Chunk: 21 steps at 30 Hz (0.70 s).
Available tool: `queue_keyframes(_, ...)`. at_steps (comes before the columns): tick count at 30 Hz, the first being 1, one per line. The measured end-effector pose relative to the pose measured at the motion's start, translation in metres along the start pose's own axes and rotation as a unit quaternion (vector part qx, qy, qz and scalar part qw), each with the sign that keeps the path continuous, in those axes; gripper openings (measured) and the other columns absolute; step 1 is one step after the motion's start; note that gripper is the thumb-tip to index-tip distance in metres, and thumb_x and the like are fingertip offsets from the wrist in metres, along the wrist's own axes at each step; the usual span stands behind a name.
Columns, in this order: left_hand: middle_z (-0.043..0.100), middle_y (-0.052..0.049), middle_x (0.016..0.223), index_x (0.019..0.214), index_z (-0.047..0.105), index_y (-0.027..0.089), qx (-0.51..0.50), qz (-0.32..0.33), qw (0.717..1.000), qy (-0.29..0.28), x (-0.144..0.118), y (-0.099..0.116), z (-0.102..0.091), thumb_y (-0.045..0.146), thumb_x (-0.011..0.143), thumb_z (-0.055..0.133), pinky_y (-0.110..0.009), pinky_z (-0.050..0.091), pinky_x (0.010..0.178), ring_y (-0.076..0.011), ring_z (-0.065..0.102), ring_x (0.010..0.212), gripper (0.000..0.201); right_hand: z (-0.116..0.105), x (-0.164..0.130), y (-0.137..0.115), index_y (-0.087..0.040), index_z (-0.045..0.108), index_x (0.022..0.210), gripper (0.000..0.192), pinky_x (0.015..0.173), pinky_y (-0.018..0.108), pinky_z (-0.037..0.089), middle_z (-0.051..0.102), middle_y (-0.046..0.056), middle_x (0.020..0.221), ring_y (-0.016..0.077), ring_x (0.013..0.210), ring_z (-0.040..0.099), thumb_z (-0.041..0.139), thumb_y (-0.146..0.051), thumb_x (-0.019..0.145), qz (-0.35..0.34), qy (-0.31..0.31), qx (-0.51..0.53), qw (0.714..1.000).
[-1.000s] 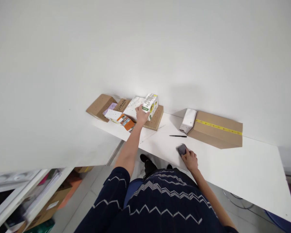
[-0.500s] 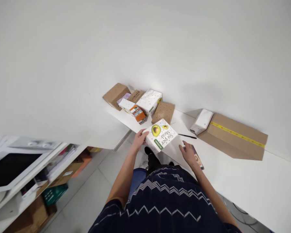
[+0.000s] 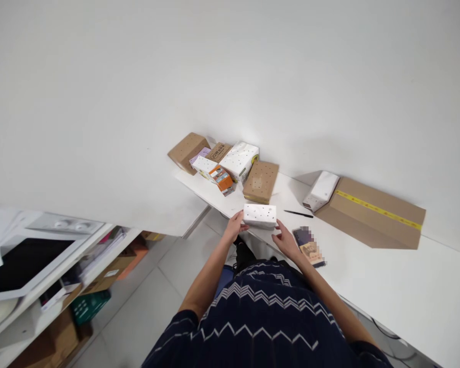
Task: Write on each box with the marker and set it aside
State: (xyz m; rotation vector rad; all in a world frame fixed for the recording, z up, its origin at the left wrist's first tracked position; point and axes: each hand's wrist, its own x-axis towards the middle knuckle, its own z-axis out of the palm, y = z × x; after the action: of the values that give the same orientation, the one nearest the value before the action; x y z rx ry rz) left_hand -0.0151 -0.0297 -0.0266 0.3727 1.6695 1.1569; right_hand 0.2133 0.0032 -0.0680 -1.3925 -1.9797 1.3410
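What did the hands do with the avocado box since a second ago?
The left hand lifted the white box off the pile by the wall and brought it to the table's near edge. The right hand let go of the phone and joined the grip. The box got turned. The pen and big cardboard box stayed put.

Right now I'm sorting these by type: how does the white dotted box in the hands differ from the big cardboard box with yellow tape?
The white dotted box is small and white with dark dots; the taped cardboard box is much larger, plain brown, with a yellow strip. The white dotted box is held between the left hand and right hand at the table's near edge; the taped cardboard box lies untouched by the wall. Both are closed rectangular cartons.
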Motion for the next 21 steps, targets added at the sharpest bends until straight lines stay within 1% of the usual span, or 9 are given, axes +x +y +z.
queue_keyframes(3, 0.065, -0.007, 0.098, 0.122, 0.058, 0.018, 0.022, 0.012, 0.999, 0.032, 0.013, -0.016, -0.005, 0.034, 0.087, 0.05, -0.025, 0.055, 0.064, -0.0066, 0.058, 0.056, 0.039, -0.005, 0.014, 0.008, -0.019, 0.03, 0.147, 0.076, 0.082, 0.037, 0.052, 0.052, 0.015, 0.128, 0.0182, 0.082, 0.063, 0.057, -0.035, 0.077, -0.003, 0.001, -0.002, 1.0)
queue_keyframes(5, 0.066, -0.007, 0.1, 0.127, 0.054, 0.017, 0.039, 0.018, 0.998, 0.046, 0.019, -0.027, -0.007, 0.02, 0.081, 0.054, -0.027, 0.055, 0.068, -0.0078, 0.059, 0.06, 0.046, -0.006, 0.026, 0.016, -0.021, 0.025, 0.149, 0.086, 0.087, 0.039, 0.05, 0.047, 0.016, 0.135, 0.0215, 0.095, 0.062, 0.062, -0.037, 0.073, 0.005, -0.011, 0.0, 1.0)
queue_keyframes(7, 0.066, -0.007, 0.106, 0.128, 0.054, 0.018, 0.057, 0.036, 0.997, 0.046, 0.023, -0.037, -0.006, 0.008, 0.07, 0.057, -0.03, 0.054, 0.078, -0.0111, 0.063, 0.07, 0.059, -0.004, 0.038, 0.024, -0.022, 0.024, 0.149, 0.092, 0.092, 0.041, 0.048, 0.042, 0.016, 0.14, 0.0258, 0.113, 0.055, 0.066, -0.035, 0.068, 0.011, -0.025, 0.005, 1.0)
queue_keyframes(8, 0.067, -0.006, 0.108, 0.125, 0.056, 0.019, 0.065, 0.048, 0.996, 0.042, 0.025, -0.041, -0.004, 0.004, 0.066, 0.058, -0.032, 0.053, 0.083, -0.0133, 0.064, 0.078, 0.062, -0.003, 0.044, 0.027, -0.022, 0.026, 0.148, 0.092, 0.093, 0.042, 0.047, 0.041, 0.016, 0.142, 0.0276, 0.121, 0.05, 0.067, -0.033, 0.067, 0.011, -0.033, 0.008, 0.999)
queue_keyframes(10, 0.068, -0.005, 0.11, 0.116, 0.063, 0.019, 0.079, 0.069, 0.994, 0.028, 0.028, -0.045, 0.001, 0.001, 0.061, 0.058, -0.035, 0.049, 0.092, -0.0179, 0.064, 0.094, 0.058, 0.001, 0.052, 0.033, -0.021, 0.033, 0.144, 0.085, 0.093, 0.043, 0.046, 0.042, 0.016, 0.143, 0.0293, 0.128, 0.043, 0.066, -0.033, 0.067, 0.011, -0.04, 0.024, 0.999)
queue_keyframes(13, 0.071, -0.004, 0.105, 0.102, 0.068, 0.019, 0.096, 0.089, 0.991, 0.003, 0.029, -0.047, 0.007, 0.002, 0.06, 0.059, -0.04, 0.044, 0.1, -0.0228, 0.061, 0.106, 0.046, 0.004, 0.054, 0.037, -0.021, 0.045, 0.135, 0.069, 0.095, 0.043, 0.045, 0.045, 0.013, 0.143, 0.0278, 0.126, 0.046, 0.064, -0.038, 0.071, 0.02, -0.021, 0.065, 0.997)
queue_keyframes(15, 0.071, -0.002, 0.105, 0.099, 0.069, 0.022, 0.105, 0.098, 0.989, -0.019, 0.027, -0.046, 0.008, 0.003, 0.06, 0.06, -0.041, 0.042, 0.102, -0.0231, 0.06, 0.109, 0.044, 0.0, 0.049, 0.037, -0.021, 0.05, 0.131, 0.061, 0.096, 0.042, 0.045, 0.049, 0.012, 0.139, 0.026, 0.122, 0.05, 0.061, -0.043, 0.075, 0.025, -0.019, 0.096, 0.995)
queue_keyframes(19, 0.072, 0.0, 0.1, 0.098, 0.071, 0.023, 0.115, 0.098, 0.987, -0.063, 0.015, -0.049, 0.01, 0.007, 0.059, 0.064, -0.039, 0.044, 0.1, -0.0218, 0.063, 0.101, 0.043, -0.018, 0.034, 0.033, -0.021, 0.056, 0.123, 0.051, 0.091, 0.039, 0.047, 0.063, 0.009, 0.123, 0.0229, 0.108, 0.059, 0.053, -0.051, 0.082, 0.026, -0.036, 0.139, 0.989)
queue_keyframes(21, 0.072, -0.001, 0.095, 0.1, 0.071, 0.022, 0.116, 0.087, 0.987, -0.067, 0.009, -0.052, 0.013, 0.012, 0.061, 0.066, -0.038, 0.047, 0.095, -0.0219, 0.064, 0.094, 0.04, -0.028, 0.027, 0.03, -0.019, 0.061, 0.115, 0.049, 0.09, 0.038, 0.048, 0.067, 0.008, 0.114, 0.0227, 0.1, 0.061, 0.051, -0.054, 0.082, 0.039, -0.029, 0.12, 0.992)
